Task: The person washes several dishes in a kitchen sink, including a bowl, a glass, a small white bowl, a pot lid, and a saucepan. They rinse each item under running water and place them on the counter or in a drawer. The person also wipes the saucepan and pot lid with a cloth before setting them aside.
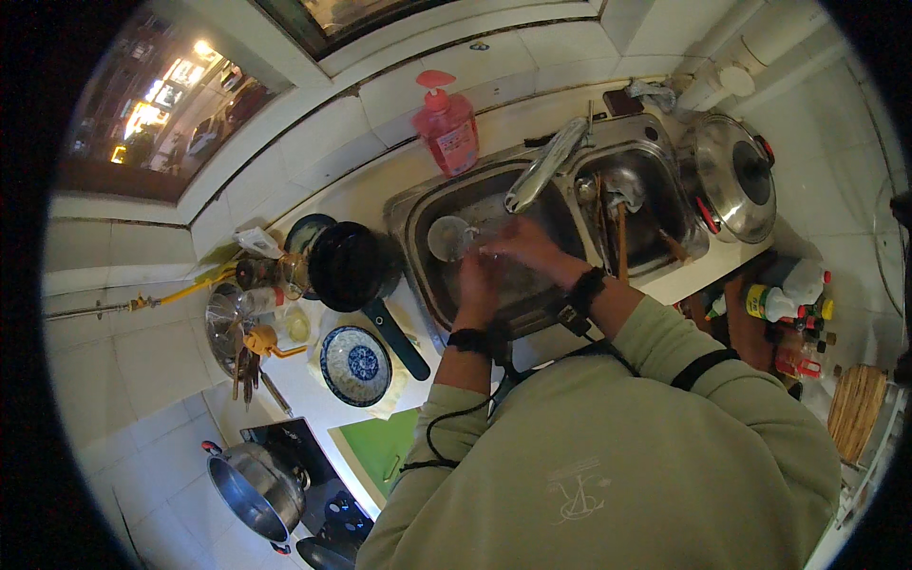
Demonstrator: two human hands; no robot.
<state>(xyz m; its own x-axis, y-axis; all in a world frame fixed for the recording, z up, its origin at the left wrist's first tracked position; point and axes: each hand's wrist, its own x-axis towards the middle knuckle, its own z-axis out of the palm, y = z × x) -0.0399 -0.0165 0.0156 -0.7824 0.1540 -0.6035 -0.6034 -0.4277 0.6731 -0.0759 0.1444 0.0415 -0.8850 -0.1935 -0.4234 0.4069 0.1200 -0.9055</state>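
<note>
Both of my hands are over the larger basin of a stainless steel sink [420, 267], below the metal faucet [545, 167]. My left hand [481, 278] and my right hand [527, 246] are close together and blurred; whether anything small is between them cannot be made out. A round, clear or whitish vessel [449, 239] lies in the basin just left of my hands. Behind the sink stands a pump bottle of pink liquid soap [449, 132]. The smaller basin on the right holds wooden-handled utensils [622, 242] and a metal item.
Left of the sink are a black frying pan [347, 267], a blue-patterned plate [356, 365] and glass jars [292, 274]. A steel pot [256, 491] stands at the lower left. A lidded pot [734, 178] sits right of the sink, with bottles [769, 303] on a shelf below.
</note>
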